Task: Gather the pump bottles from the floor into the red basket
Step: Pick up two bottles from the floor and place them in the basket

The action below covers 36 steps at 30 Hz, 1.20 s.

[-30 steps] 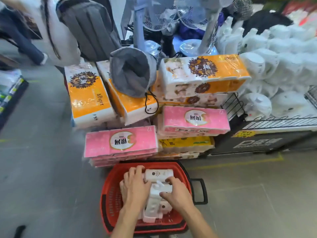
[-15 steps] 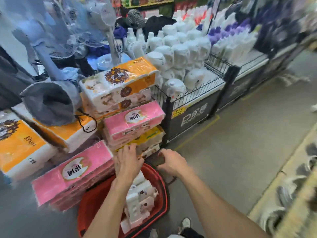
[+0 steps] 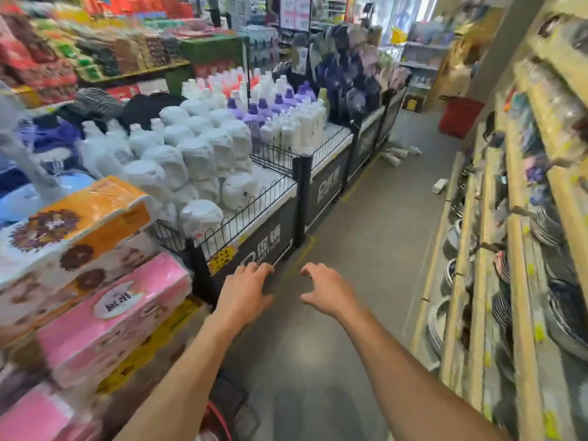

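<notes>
Both hands have lifted out of the basket [image 3: 219,421], now only a red rim at the bottom edge. Left hand [image 3: 243,294] and right hand [image 3: 327,291] hang empty, fingers [image 3: 253,269] apart and loosely curled, probably freed for the bottles [image 3: 399,153] lying well ahead on the floor [image 3: 366,249].

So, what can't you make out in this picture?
Head view only:
Red plastic basket: cut off by the bottom edge, contents unseen.
White bottles lying far down the aisle: too small and blurred to count.
Lone white object lying nearer: too small to identify.
</notes>
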Available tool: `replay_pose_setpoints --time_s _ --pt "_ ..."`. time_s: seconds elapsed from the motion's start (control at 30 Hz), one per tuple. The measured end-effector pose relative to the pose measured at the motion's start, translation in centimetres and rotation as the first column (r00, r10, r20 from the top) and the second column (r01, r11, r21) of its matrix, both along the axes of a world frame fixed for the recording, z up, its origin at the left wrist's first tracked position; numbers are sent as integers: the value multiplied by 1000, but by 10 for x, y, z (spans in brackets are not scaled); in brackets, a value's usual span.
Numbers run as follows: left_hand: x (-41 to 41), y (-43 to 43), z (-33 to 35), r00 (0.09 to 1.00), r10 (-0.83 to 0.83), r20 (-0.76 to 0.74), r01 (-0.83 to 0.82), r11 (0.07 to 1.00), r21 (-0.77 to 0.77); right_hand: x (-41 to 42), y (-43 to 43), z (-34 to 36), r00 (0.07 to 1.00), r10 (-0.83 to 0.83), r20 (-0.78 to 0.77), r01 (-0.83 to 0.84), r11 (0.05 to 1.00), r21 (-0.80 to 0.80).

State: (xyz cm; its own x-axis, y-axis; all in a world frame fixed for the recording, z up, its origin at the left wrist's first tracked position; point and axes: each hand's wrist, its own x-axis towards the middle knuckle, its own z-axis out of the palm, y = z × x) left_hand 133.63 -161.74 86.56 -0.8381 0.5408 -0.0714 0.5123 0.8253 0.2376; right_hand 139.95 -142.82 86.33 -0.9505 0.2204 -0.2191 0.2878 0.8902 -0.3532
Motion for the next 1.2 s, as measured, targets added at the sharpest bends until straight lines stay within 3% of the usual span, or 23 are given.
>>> replay_pose_setpoints --time_s 0.5,0.83,0.93,1.2 --pt "-131 225 49 920 -370 -129 380 922 68 -63 210 58 955 -289 -65 295 947 127" --pt "-242 330 63 864 -476 -162 483 875 7 -126 315 78 883 -453 -122 467 872 144" --pt "-268 367 67 849 -498 -176 509 861 19 -144 352 82 882 -454 -129 472 858 201" --pt "-319 465 69 843 -505 -183 516 856 14 -207 449 66 896 -436 -82 443 882 161"
